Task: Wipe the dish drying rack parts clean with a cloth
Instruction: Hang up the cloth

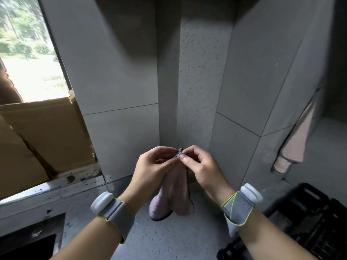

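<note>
Head view: left hand [153,166] and right hand [201,166] pinch the top corner of the cloth [173,194], which hangs above the counter [169,239] near the wall corner. The rack [308,220] lies at the right edge, apart.

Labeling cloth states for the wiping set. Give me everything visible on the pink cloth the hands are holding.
The pink cloth looks like soft, fuzzy terry or microfiber, pale mauve-pink. It hangs bunched in loose vertical folds, with two rounded lobes at the bottom just above the speckled grey counter; contact there is unclear. Its top corner is pinched between the left hand and the right hand, held in front of the tiled wall corner. Nothing else touches it.
</note>
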Tool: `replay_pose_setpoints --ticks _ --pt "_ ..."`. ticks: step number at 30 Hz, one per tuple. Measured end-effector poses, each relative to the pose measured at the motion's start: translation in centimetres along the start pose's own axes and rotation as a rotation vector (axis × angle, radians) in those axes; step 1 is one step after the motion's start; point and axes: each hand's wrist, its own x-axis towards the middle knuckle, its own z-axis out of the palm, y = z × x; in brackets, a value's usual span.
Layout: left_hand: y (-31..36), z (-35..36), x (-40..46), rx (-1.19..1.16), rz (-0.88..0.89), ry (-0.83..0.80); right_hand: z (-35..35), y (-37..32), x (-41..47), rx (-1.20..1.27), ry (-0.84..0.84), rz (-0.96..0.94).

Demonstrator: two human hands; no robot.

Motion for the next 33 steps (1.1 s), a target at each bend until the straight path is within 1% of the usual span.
replay_pose_setpoints --ticks 4,6,8,11,17,20,22,25,30,33 --pt "1.1 2.3 0.6 -0.013 0.029 -0.026 -1.5 -0.5 -0.2 0.181 0.034 0.096" --pt "1.5 3.5 0.7 -0.036 0.043 -0.047 -2.4 -0.9 -0.4 0.194 0.066 0.095" --pt "1.7 4.8 0.9 -0.067 0.039 -0.074 -3.6 -1.4 -0.6 0.186 0.139 0.074" --pt "2.3 6.7 1.2 -0.077 0.040 -0.112 -5.4 -2.2 -0.8 0.112 0.189 0.039" --pt "3.3 10.2 2.1 0.025 0.095 -0.154 -8.3 -3.4 -1.1 0.050 0.323 -0.029" --pt "3.9 11.8 3.2 0.225 0.147 -0.160 -9.9 -3.9 -1.3 0.025 0.404 -0.059" --pt "4.7 13.0 3.9 0.360 0.200 -0.198 -11.1 -4.1 -1.3 0.080 0.473 -0.075" --pt "6.0 15.4 4.4 0.437 0.238 -0.255 -12.9 -4.5 -1.3 0.197 0.554 -0.064" --pt "7.3 18.0 5.7 0.443 0.265 -0.301 -16.2 -5.9 -0.7 0.367 0.648 -0.038" --pt "8.0 19.3 7.1 0.436 0.332 -0.304 -19.7 -6.9 -0.1 0.388 0.713 -0.082"
